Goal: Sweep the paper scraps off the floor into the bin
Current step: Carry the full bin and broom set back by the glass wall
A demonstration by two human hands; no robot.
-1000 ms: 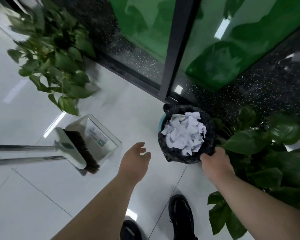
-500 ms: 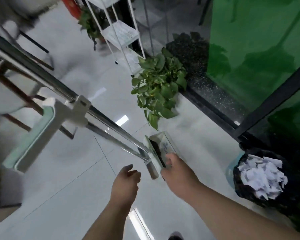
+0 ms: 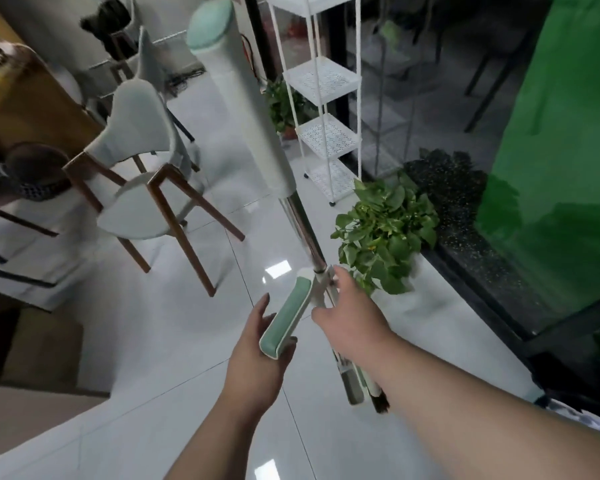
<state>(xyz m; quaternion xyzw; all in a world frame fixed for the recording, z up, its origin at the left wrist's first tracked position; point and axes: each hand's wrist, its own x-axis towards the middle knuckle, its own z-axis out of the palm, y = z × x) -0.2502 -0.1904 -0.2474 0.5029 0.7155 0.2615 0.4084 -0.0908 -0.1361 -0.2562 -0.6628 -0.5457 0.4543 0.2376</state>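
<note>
In the head view, the left hand (image 3: 257,362) curls round the dustpan's green handle (image 3: 284,317) and the right hand (image 3: 349,325) lies over the metal shafts (image 3: 303,223), grip unclear, probably to stand the clipped set upright, with the scrap-filled bin (image 3: 542,398) at the floor's lower right edge.

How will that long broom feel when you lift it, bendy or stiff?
Probably stiff: the broom has a straight metal pole. Likely top-heavy and apt to swing, since a thick white grip sits far up the pole from the right hand. The shiny metal might be slippery.
</note>
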